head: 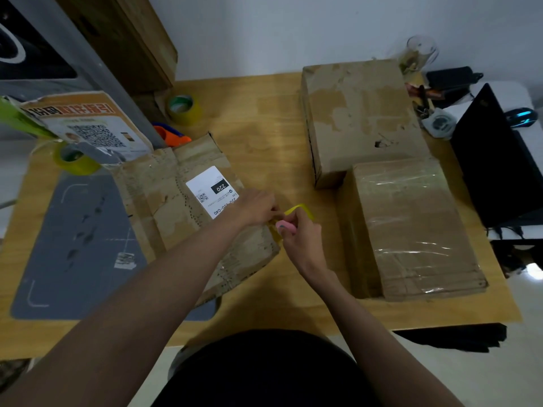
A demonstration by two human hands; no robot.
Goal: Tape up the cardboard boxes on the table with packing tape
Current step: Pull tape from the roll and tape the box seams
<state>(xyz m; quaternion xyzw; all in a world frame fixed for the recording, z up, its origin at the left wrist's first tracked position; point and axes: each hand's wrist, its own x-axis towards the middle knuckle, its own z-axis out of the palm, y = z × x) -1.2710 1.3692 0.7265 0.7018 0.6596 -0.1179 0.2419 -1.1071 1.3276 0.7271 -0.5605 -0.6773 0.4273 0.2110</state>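
Note:
A flat cardboard box with a white shipping label (176, 201) lies in front of me on the wooden table (264, 136). At its right corner my two hands meet around a yellow packing tape roll (304, 209). My left hand (257, 207) pinches the tape at the roll's left side. My right hand (299, 235) is closed on a small pink tool (284, 226), its fingers curled against the roll. A large worn box (361, 113) stands at the back right. In front of that one a box wrapped in clear tape (411, 227) sits.
Two spare tape rolls sit at the back left (183, 108) and far left (77, 160), with an orange and blue tool (172, 136) between them. A grey mat (79, 245) lies under the labelled box. On the right are a black laptop (496, 160), a mouse (521, 116) and a glass (420, 52).

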